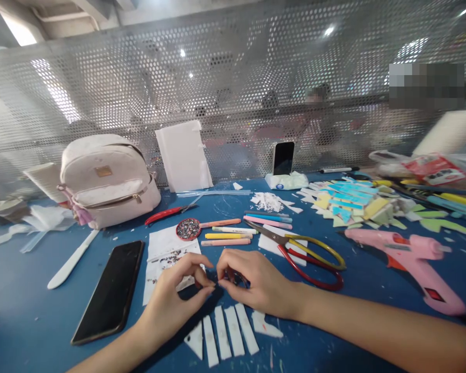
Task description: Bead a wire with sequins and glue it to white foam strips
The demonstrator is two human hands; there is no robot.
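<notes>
Near flat white strips [234, 331], left hand [178, 290] and right hand [256, 284] seem to fiddle (can't tell what either grip holds); next likely needs care.

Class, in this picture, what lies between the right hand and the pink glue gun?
Between the right hand and glue gun lie scissors, partly over white paper; the head view shows this.

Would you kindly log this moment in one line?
left hand: curled | right hand: curled | contents: unclear | nearby: white strips, scissors
</notes>
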